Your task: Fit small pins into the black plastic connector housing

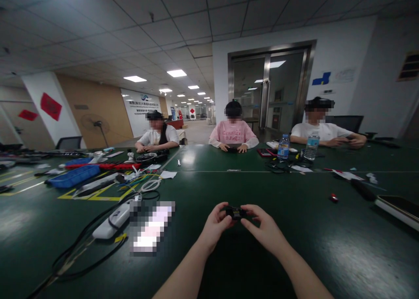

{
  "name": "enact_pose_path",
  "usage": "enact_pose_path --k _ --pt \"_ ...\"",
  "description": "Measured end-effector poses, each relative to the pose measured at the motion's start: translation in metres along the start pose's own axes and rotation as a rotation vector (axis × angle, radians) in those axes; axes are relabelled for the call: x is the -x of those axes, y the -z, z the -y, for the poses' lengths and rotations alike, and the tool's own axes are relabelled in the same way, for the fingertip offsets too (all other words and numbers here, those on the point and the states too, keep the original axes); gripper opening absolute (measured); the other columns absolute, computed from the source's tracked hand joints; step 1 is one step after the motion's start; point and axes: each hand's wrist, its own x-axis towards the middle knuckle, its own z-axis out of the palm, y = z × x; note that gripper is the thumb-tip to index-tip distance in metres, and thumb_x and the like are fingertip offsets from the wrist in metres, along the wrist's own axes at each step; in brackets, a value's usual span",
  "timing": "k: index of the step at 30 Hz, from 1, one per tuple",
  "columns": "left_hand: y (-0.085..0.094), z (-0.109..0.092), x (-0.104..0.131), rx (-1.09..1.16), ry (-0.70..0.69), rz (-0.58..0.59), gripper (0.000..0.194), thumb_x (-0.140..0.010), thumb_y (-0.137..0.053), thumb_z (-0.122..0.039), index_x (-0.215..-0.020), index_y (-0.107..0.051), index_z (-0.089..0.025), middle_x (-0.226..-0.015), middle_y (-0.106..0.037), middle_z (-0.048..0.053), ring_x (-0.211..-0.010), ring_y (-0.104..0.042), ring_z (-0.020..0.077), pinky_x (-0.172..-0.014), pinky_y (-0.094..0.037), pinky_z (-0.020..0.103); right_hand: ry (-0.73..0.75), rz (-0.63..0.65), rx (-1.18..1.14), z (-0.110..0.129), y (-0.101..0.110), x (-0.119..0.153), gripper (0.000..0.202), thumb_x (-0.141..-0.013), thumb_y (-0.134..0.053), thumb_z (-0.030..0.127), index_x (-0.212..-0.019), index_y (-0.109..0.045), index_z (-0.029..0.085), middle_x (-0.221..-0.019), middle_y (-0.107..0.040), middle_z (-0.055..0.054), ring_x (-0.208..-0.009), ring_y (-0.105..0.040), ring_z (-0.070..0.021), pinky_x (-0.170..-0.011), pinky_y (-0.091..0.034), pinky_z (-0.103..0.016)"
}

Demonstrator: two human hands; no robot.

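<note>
Both my hands pinch a small black object between them, just above the green table; its kind is too small to make out. My left hand has thumb and fingers closed on the object's left end. On the right end, my right hand grips with thumb and forefinger. A pale streak shows on the object's lower side. Left of my hands lies a blurred-out phone-like slab, and past it a white power strip with black cables.
Blue trays, tools and tangled cables cover the left side. Two water bottles stand at the far right. A small red item and a white-edged dark box lie to my right. Three people sit across the table.
</note>
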Motion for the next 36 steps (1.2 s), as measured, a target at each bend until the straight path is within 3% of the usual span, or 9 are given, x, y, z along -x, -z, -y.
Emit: enact_pose_path --k 10,27,36 --pt "-0.0036 -0.0031 0.0023 -0.055 -0.016 0.026 0.051 -0.065 -0.076 -0.028 -0.107 -0.048 -0.018 -0.099 -0.066 0.011 -0.090 -0.062 0.0227 -0.083 -0.044 0.036 0.048 0.003 -0.018 0.0003 -0.0031 0.0000 0.029 -0.076 -0.061 0.029 -0.105 -0.065 0.028 -0.121 -0.055 -0.004 -0.117 -0.049 -0.0247 -0.101 -0.037 -0.041" --pt "-0.0040 -0.0024 0.0024 -0.043 0.015 0.039 0.053 -0.063 -0.077 -0.027 -0.107 -0.049 -0.019 -0.097 -0.065 0.009 -0.090 -0.061 0.0224 -0.083 -0.044 0.036 0.038 0.035 -0.002 -0.0073 -0.0079 -0.0023 0.020 -0.077 -0.059 0.026 -0.097 -0.065 0.028 -0.114 -0.059 -0.002 -0.112 -0.052 -0.0230 -0.099 -0.038 -0.040" --pt "0.0014 0.0029 -0.0011 -0.005 0.063 0.047 0.064 -0.059 -0.080 -0.026 -0.114 -0.047 -0.019 -0.098 -0.064 0.009 -0.093 -0.061 0.0246 -0.089 -0.042 0.042 0.025 0.046 -0.021 -0.0058 -0.0068 -0.0015 0.020 -0.077 -0.059 0.023 -0.095 -0.065 0.029 -0.113 -0.059 -0.001 -0.111 -0.053 -0.0223 -0.099 -0.039 -0.040"
